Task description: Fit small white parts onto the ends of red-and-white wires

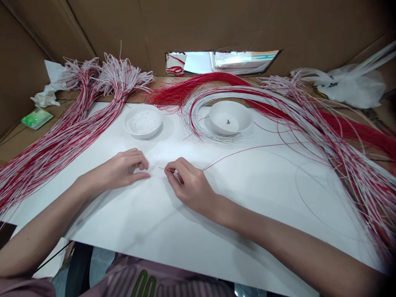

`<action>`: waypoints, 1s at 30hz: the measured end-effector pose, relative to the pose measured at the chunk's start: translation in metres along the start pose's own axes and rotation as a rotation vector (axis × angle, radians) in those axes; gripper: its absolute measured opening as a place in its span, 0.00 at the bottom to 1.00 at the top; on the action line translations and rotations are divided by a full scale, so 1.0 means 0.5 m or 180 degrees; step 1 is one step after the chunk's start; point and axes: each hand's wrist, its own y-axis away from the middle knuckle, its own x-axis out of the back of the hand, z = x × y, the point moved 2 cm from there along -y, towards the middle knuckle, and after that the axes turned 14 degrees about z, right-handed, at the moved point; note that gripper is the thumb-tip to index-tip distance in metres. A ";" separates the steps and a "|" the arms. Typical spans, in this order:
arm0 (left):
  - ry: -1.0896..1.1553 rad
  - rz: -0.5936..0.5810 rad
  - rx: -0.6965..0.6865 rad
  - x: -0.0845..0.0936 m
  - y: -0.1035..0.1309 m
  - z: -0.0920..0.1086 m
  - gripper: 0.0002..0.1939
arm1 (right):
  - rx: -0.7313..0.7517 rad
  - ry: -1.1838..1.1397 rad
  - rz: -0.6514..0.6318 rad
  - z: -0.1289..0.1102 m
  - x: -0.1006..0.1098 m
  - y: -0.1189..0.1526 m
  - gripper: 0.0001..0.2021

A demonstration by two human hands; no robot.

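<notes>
My right hand (192, 185) pinches a thin red wire (247, 149) between thumb and fingertips. A short end of it points left past the fingers, and its long tail runs off to the right. Facing that tip is my left hand (128, 169), resting on the white tabletop (266, 198); its fingers are curled, with a gap to the thumb. I cannot see anything in it. Beyond the left hand stands a white bowl (142, 134) of small white pieces. A second white bowl (227, 130), farther right, has a tiny dark bit inside.
Bundles of red and white strands (89, 115) lie along the left side. Loose red wires (210, 78) and white wires (247, 91) arc around the right bowl, towards another bundle (343, 144). A plastic bag (352, 86), a green packet (37, 118) and cardboard walls (93, 29) surround the table.
</notes>
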 end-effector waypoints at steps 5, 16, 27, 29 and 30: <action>0.0002 -0.0014 0.0022 -0.011 0.000 -0.001 0.05 | -0.0009 0.0023 -0.0033 -0.003 0.001 -0.001 0.05; 0.0451 0.0114 0.0302 -0.019 0.003 0.003 0.05 | 0.0266 -0.0003 0.0162 -0.002 0.002 0.000 0.05; 0.2249 0.0514 0.1798 -0.026 0.001 0.030 0.05 | 0.0664 -0.0232 0.0625 -0.016 0.011 0.001 0.06; 0.2376 0.0498 0.1903 -0.029 0.002 0.030 0.05 | 0.0687 -0.0249 0.0627 -0.016 0.011 0.001 0.06; 0.2420 0.0491 0.1930 -0.031 0.002 0.029 0.05 | 0.0696 -0.0257 0.0625 -0.016 0.011 0.000 0.06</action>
